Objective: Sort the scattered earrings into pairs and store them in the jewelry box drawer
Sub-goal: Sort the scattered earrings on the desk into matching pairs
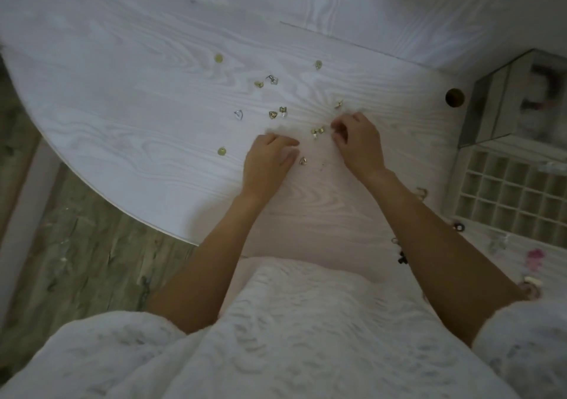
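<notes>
Pinching gold earring (318, 131), axis unclear: right hand (357, 145) fingers | left hand (267, 160) relaxed

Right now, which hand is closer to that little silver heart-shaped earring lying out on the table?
Left. The left hand rests below and just right of the silver heart earring; the right hand lies much farther to its right.

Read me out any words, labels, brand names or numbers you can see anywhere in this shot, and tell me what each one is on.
None: no readable text, number or logo shows anywhere in this view.
The white table carries only wood grain.
The earrings are too small to show any marking.
The jewelry box and its divided drawer are blurred; no label can be made out.
The small items at the table's right edge are too blurred to read.
</notes>
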`<state>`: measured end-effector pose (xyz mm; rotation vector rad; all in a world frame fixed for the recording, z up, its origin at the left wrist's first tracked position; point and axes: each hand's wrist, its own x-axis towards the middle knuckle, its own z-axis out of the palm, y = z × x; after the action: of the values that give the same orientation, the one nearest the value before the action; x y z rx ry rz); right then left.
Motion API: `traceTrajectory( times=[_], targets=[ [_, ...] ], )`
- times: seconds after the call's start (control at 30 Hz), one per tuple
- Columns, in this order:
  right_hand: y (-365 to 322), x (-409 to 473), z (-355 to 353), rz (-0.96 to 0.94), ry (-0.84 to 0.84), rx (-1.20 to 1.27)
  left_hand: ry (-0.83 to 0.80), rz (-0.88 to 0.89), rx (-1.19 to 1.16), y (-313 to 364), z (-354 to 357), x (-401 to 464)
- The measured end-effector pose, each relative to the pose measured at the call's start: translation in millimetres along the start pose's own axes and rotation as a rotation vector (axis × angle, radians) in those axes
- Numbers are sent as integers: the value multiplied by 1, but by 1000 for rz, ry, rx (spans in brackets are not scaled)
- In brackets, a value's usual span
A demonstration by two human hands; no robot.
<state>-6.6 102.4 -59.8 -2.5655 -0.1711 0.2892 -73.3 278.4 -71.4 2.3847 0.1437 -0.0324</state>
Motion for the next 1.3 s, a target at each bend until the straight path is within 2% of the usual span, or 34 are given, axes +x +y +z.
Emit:
traceTrajectory(
  times=[0.1, 0.2, 0.33, 0.5, 0.63, 0.77, 0.87, 0.93, 1.03, 1.17, 1.3],
  targets=[
    [-1, 3, -1, 63, -20, 23, 142, -103, 105, -19, -23, 18],
    [-1, 5, -4, 97, -19, 53, 190, -208, 165, -32, -42, 41],
    [1, -1, -4, 181, 41, 162, 83, -309, 169, -38, -51, 57],
    [7, -21, -4, 152, 69, 138, 10, -287, 152, -32, -55, 55],
    [17, -59, -15, 146, 192, 164, -83, -221, 173, -28, -50, 40],
    [39, -106, -31, 217, 302, 241, -85, -118, 237, -24, -44, 17],
    [60, -134, -36, 307, 334, 220, -72, -86, 127, -8, -39, 2],
    [72, -150, -38, 353, 349, 231, -134, -21, 17, 15, -24, -12],
    [79, -158, -37, 355, 333, 228, -307, 115, -17, 51, 6, -29],
    [85, -155, -38, 389, 209, 56, -543, 300, 126, 86, 51, -39],
    [94, -161, -43, 470, 203, 17, -590, 363, 194, 109, 78, -38]
  ],
)
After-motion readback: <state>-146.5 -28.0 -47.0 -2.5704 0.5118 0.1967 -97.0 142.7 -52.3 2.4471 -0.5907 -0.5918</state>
